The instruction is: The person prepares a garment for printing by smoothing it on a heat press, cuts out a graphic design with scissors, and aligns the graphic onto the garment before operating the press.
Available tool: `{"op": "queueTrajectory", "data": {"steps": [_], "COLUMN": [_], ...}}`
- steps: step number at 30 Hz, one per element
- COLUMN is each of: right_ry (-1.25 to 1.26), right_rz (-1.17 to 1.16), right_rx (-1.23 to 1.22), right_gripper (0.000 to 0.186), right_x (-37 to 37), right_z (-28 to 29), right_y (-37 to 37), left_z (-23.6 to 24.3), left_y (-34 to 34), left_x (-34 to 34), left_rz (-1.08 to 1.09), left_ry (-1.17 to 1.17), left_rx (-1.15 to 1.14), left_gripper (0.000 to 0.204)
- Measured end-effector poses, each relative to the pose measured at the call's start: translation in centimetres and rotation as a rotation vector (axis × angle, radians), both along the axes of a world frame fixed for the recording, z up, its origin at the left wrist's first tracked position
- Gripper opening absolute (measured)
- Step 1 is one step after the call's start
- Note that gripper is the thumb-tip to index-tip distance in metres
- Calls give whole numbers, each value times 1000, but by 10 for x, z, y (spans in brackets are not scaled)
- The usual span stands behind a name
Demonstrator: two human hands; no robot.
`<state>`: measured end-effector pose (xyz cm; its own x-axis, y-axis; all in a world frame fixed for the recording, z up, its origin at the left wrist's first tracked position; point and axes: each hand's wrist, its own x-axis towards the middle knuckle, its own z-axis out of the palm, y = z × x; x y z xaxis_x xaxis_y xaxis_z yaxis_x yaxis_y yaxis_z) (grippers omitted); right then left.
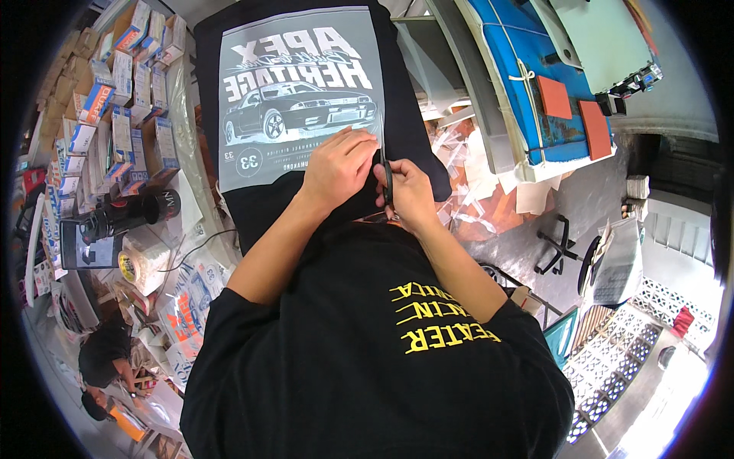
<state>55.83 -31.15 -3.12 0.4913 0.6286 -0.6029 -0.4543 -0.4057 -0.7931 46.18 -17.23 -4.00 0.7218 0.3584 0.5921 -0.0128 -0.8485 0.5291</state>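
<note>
A black garment (417, 134) lies spread out above my body, with a translucent grey printed sheet (298, 53) showing a pale car drawing and lettering on it. My left hand (340, 164) has its fingers curled together at the sheet's lower right edge, pinching it. Just right of it, my right hand (405, 191) grips black-handled scissors (386, 183), whose blades point up along that edge beside my left fingertips. Whether the blades are touching the sheet I cannot tell.
Stacked boxes (115, 92) fill the left side, above a black tumbler (153, 206) and tape roll (128, 264). At right are a blue board (527, 46) with orange pads (552, 96), scattered scraps (462, 214) and a chair base (558, 245). Another person (107, 356) works at lower left.
</note>
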Motion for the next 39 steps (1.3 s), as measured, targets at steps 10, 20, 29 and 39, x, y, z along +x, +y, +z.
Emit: {"op": "queueTrajectory", "data": {"steps": [10,20,29,39], "right_ry": [-105,-160,-250,-8], "right_rz": [-32,-76,-83,459], "right_rx": [-8,67,37,27], "right_gripper": [16,16,36,35], "right_x": [15,55,68,82], "right_z": [7,-2,-15,-1], "right_y": [34,96,107,-62], "left_z": [29,56,29,-23], "left_y": [-13,-33,-24,147], "left_x": [-18,-58,-77,-109], "left_rz": [11,-26,435,277], "left_ry": [-66,-70,668,615], "left_rx": [-24,6,-205,104], "left_gripper": [16,17,73,68]}}
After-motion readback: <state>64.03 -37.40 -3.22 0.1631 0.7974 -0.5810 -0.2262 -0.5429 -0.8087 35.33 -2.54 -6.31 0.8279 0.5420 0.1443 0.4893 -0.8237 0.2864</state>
